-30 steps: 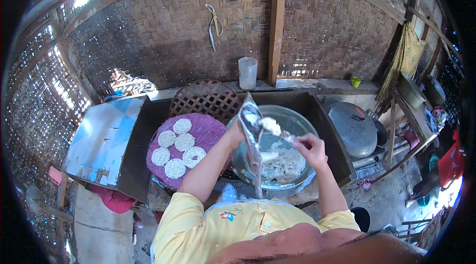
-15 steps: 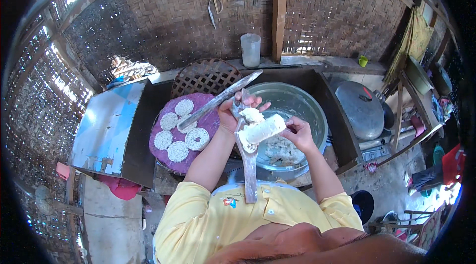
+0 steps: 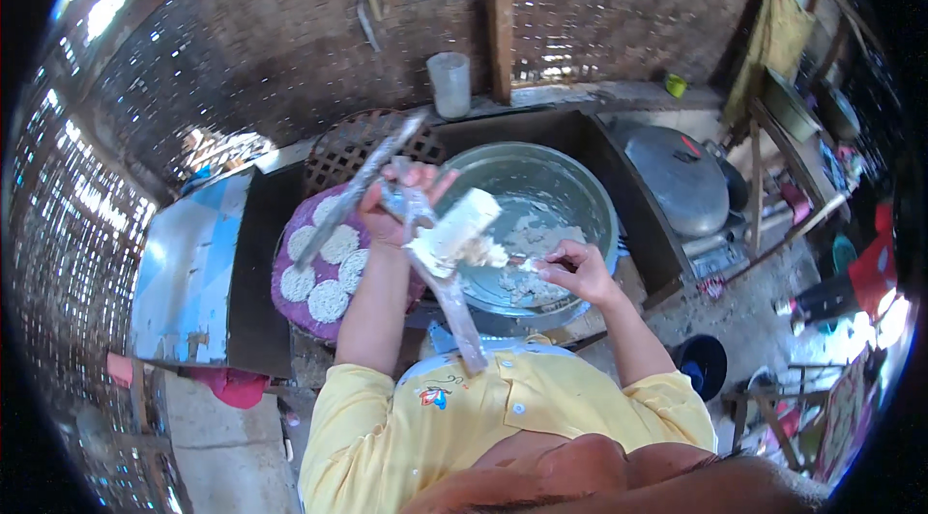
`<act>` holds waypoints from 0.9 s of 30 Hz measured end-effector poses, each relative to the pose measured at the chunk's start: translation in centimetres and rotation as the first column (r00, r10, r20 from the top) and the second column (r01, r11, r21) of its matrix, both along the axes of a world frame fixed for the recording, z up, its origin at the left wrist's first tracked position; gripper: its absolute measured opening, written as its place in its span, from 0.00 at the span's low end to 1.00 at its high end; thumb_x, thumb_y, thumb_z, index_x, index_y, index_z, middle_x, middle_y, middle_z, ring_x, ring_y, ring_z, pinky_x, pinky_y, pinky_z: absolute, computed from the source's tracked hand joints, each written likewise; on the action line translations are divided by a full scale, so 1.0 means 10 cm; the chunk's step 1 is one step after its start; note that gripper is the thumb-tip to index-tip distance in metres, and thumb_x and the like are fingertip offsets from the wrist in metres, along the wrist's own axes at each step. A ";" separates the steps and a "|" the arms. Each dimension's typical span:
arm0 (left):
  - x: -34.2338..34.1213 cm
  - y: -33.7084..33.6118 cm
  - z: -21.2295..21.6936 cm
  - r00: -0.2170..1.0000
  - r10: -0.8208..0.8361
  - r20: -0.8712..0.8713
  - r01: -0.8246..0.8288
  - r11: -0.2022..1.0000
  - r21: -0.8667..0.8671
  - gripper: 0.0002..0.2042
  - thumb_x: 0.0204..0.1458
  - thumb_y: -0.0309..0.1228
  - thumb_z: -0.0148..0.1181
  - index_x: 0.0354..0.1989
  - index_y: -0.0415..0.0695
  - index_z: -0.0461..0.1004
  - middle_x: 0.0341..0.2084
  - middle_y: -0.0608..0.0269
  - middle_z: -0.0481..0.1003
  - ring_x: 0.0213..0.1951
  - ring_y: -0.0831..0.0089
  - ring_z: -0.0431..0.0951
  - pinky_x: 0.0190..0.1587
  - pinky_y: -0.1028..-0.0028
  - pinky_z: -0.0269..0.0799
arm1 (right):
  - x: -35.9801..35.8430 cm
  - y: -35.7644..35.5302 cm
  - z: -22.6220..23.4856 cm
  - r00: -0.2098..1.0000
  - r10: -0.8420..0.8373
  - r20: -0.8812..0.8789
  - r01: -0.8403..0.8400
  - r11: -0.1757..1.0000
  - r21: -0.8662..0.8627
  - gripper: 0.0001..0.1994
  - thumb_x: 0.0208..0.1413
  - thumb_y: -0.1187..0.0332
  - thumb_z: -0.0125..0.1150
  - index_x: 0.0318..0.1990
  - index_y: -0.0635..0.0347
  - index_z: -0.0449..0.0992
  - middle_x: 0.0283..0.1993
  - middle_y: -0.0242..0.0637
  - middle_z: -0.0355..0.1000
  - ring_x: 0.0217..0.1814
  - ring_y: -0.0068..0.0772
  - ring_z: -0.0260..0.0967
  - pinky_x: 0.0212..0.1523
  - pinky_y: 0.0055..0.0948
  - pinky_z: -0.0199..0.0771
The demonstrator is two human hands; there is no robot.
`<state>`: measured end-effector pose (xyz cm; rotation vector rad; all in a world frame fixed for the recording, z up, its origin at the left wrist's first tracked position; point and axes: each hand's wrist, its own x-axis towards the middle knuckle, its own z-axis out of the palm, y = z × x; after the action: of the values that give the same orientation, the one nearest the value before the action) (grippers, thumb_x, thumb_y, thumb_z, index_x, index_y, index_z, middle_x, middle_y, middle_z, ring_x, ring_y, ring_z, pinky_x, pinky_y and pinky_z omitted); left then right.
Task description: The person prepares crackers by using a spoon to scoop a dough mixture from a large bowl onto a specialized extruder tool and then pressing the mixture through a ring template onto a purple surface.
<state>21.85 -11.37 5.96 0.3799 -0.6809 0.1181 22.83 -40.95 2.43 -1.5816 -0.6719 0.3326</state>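
My left hand (image 3: 390, 203) grips a wooden hand press, palm up, beside the basin. One long wooden handle (image 3: 362, 181) slants up past my fingers; the other handle (image 3: 450, 313) points down toward my shirt. A white cylinder (image 3: 467, 216), smeared with white dough, sits between them. My right hand (image 3: 578, 272) pinches a thin utensil (image 3: 519, 262), its kind unclear. Its far end meets a clump of dough (image 3: 485, 252) beside the cylinder. Below lies the large green basin (image 3: 601, 187) with more white dough (image 3: 535, 284) inside. Left of it, several round coils of white strands (image 3: 329, 301) rest on a purple cloth (image 3: 284, 284).
A lidded metal pot (image 3: 671, 181) stands right of the basin. At the back are a woven basket (image 3: 333, 149), a translucent container (image 3: 449, 86) and a small green cup (image 3: 676, 85). A blue-topped box (image 3: 188, 272) is on the left, a dark bucket (image 3: 703, 366) at lower right.
The press has tilted in my left hand, its cylinder now pointing farther up. My right hand has moved away from the cylinder's end and now shows a thin utensil. The whole view has shifted slightly.
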 end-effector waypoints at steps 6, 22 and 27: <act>-0.13 0.34 0.11 0.976 0.192 -0.106 -0.191 0.981 0.015 0.10 0.35 0.37 0.60 0.29 0.52 0.73 0.27 0.66 0.68 0.39 0.66 0.65 0.60 0.51 0.41 | 0.10 -0.18 0.19 0.952 -0.167 0.255 0.233 0.938 -0.256 0.11 0.42 0.62 0.65 0.27 0.60 0.74 0.22 0.34 0.71 0.24 0.24 0.67 0.27 0.25 0.66; -0.75 0.12 0.65 0.936 0.215 0.279 -0.294 0.912 0.286 0.20 0.44 0.43 0.57 0.44 0.49 0.65 0.44 0.58 0.61 0.50 0.65 0.61 0.62 0.52 0.34 | -1.12 1.48 0.64 0.181 0.926 -0.332 -0.351 0.377 0.857 0.46 0.37 0.24 0.23 0.46 0.54 0.66 0.29 0.45 0.71 0.16 0.34 0.64 0.15 0.26 0.63; -1.25 0.57 0.66 0.638 0.767 -0.064 -0.611 0.555 0.565 0.31 0.51 0.47 0.45 0.59 0.39 0.49 0.59 0.48 0.50 0.58 0.54 0.54 0.58 0.59 0.51 | -1.02 1.49 0.67 0.364 0.879 -0.309 -0.354 0.438 0.826 0.38 0.48 0.32 0.25 0.46 0.56 0.65 0.26 0.50 0.69 0.10 0.28 0.60 0.04 0.17 0.54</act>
<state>9.37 -5.66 12.52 1.1586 -0.1890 0.6549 12.68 -26.07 9.14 -0.2803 -0.6635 1.1749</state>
